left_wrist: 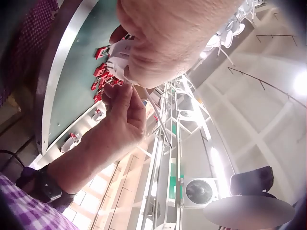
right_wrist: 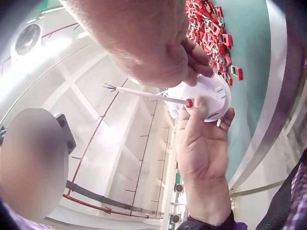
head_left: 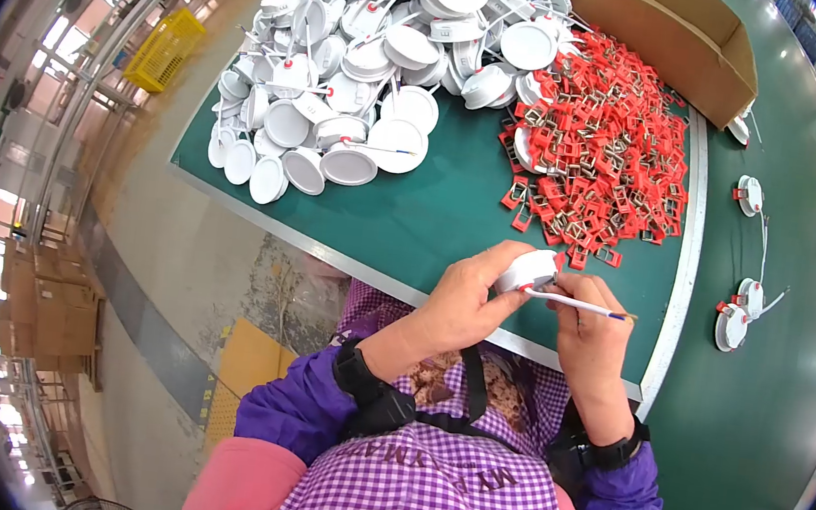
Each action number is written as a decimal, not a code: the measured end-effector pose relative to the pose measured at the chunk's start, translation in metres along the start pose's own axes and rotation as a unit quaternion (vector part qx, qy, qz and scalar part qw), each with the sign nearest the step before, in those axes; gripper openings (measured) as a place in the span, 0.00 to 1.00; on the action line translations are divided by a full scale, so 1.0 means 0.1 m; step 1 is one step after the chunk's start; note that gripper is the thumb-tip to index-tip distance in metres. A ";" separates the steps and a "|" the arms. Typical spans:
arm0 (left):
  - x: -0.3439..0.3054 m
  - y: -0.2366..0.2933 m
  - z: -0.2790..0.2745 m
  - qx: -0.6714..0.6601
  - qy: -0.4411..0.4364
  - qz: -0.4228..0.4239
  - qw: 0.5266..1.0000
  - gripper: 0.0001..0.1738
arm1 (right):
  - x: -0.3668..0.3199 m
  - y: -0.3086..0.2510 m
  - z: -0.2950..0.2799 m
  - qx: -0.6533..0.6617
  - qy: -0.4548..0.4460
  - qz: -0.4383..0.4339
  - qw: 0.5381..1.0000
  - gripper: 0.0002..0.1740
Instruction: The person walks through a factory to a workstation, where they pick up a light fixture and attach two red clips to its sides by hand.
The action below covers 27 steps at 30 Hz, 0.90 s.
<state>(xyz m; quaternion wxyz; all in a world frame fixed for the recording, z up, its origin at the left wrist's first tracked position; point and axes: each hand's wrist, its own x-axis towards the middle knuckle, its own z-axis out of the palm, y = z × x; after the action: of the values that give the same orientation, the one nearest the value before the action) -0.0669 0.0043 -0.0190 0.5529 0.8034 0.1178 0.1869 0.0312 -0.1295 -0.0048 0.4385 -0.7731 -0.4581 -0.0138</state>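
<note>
In the head view my left hand (head_left: 463,302) grips a round white downlight (head_left: 527,271), thumb across its back beside a red grommet. A white cable (head_left: 579,303) with bare coloured wire ends sticks out of that back toward the right. My right hand (head_left: 591,341) has curled fingers at the light's rim, pinching at a red spring clip (head_left: 559,260) that the fingertips partly hide. From the right wrist view, the downlight (right_wrist: 211,98) rests in the left palm (right_wrist: 204,155), with the right fingers (right_wrist: 194,60) at its upper edge.
A heap of white downlights (head_left: 349,67) covers the table's far left. Beside it lies a pile of red spring clips (head_left: 606,147), with a cardboard box (head_left: 665,32) behind. Several lights with red clips (head_left: 734,327) lie on the green surface to the right. A metal edge (head_left: 685,256) borders the table.
</note>
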 end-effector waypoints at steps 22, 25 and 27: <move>-0.35 -0.04 -0.14 -0.267 -0.117 -0.161 0.943 0.18 | -0.17 -0.16 0.00 0.218 -0.064 0.222 0.948 0.16; -0.38 -0.04 -0.13 -0.273 -0.099 -0.167 0.942 0.17 | -0.15 -0.09 -0.02 0.225 -0.121 0.198 0.946 0.22; -0.37 -0.05 -0.12 -0.291 -0.091 -0.166 0.938 0.17 | -0.10 -0.08 -0.02 0.203 -0.123 0.161 0.958 0.22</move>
<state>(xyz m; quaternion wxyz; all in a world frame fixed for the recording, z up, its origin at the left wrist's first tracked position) -0.1059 0.0014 -0.0258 0.7939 0.5903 0.1389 0.0447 0.0204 -0.1363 -0.0032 0.5229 -0.7269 -0.3710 0.2460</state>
